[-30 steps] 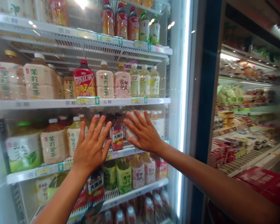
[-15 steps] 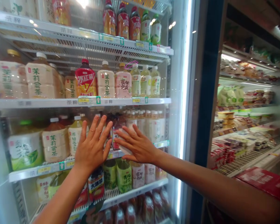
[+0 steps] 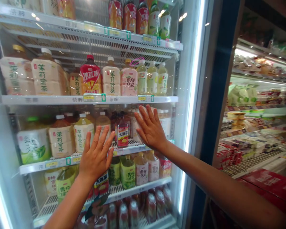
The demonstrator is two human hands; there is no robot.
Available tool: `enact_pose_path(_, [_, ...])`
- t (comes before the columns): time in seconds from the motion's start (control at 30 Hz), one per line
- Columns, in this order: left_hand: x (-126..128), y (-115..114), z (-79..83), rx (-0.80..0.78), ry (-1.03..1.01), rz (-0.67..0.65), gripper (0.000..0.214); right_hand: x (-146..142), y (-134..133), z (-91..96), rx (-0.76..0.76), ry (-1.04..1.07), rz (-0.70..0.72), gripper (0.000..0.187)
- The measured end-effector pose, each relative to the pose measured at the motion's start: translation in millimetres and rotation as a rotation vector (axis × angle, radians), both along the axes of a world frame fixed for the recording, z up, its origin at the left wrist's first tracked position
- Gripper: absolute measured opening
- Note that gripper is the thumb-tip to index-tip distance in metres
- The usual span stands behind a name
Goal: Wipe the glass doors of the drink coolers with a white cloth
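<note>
Forearms extended from the bottom and lower right of the head view, both slanting inward and up. Your left hand had its back toward you, fingers fanned upward, thumb raised on the side nearest your other hand. Your right hand sat higher, also back toward you, its fingers spread and leaning up to the left, its thumb pointing across toward the left-hand side. The two hands were well apart from each other, each splayed flat rather than clamped. Both palms faced the glass door, which lay straight in front of your hands and spread beyond them on every side, with spots of light mirrored in it above them. Whether each palm actually touched it could not be told from this angle. Something pale showed by your right thumb, on the palm side; what it was could not be made out. Through the glass, a dark bottle with a red label stood between your hands. A green-capped bottle was to the left of your left hand, a red-capped bottle above it, and pink-labelled bottles below your right hand. Beyond your right forearm lay a red box.
</note>
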State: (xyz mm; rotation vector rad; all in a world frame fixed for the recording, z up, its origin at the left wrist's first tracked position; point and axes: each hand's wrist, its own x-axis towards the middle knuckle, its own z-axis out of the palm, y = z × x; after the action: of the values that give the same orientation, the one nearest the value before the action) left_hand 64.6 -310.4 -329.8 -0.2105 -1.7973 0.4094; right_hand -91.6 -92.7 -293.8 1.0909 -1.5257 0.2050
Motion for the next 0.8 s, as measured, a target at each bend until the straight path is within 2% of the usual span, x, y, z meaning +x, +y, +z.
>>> enact_pose_path(0.03, [0.1, -0.1, -0.7, 0.001, 0.002, 0.000, 0.073, 1.3, -1.0, -2.3, -0.001, 0.003, 0.003, 0.082])
enact_pose_path(0.17, [-1.0, 0.1, 0.3, 0.001, 0.002, -0.004, 0.072, 7.5, -4.9, -13.8, 0.350, 0.186, 0.090, 0.076])
enact_pose_path(0.2, [-1.3, 0.0, 0.7, 0.002, 0.002, -0.007, 0.072, 7.6, -4.8, -12.9, 0.363, 0.193, 0.091, 0.076])
enact_pose_path(0.23, [-1.5, 0.0, 0.9, 0.004, 0.002, -0.009, 0.073, 7.0, -4.4, -10.1, 0.308, 0.167, 0.077, 0.076])
enact_pose_path(0.33, [-1.4, 0.0, 0.8, 0.005, 0.002, -0.013, 0.074, 5.2, -3.8, -1.0, 0.000, 0.008, 0.008, 0.081])
enact_pose_path(0.37, [-1.2, 0.1, 0.7, 0.005, 0.000, -0.011, 0.075, 5.5, -4.2, -1.1, -0.029, -0.010, 0.006, 0.082])
enact_pose_path(0.4, [-1.0, 0.1, 0.5, 0.006, -0.001, -0.008, 0.075, 6.2, -4.7, -3.2, 0.014, 0.008, 0.023, 0.082])
enact_pose_path(0.5, [-0.5, 0.2, 0.4, 0.003, 0.005, -0.002, 0.075, 7.4, -4.6, -13.9, 0.333, 0.155, 0.108, 0.078])
enact_pose_path(0.53, [-0.5, 0.1, 0.3, 0.003, 0.006, -0.002, 0.075, 6.6, -3.7, -15.8, 0.366, 0.169, 0.114, 0.077])
enact_pose_path(0.57, [-0.6, 0.0, 0.3, 0.002, 0.006, -0.001, 0.075, 5.3, -2.7, -16.3, 0.321, 0.147, 0.101, 0.077])
enact_pose_path(0.67, [-1.3, -0.3, 0.3, -0.006, 0.008, 0.000, 0.075, 2.3, -2.2, -15.8, -0.025, -0.011, 0.022, 0.080])
enact_pose_path(0.7, [-1.5, -0.4, 0.3, -0.008, 0.010, 0.000, 0.075, 2.7, -3.2, -17.7, -0.062, -0.030, 0.015, 0.081])
enact_pose_path(0.73, [-1.6, -0.4, 0.3, -0.010, 0.013, 0.000, 0.075, 3.8, -4.4, -21.1, -0.018, -0.010, 0.029, 0.081])
enact_pose_path(0.8, [-1.5, -0.2, 0.5, -0.006, 0.013, 0.005, 0.075, 6.8, -6.4, -29.5, 0.225, 0.100, 0.090, 0.079])
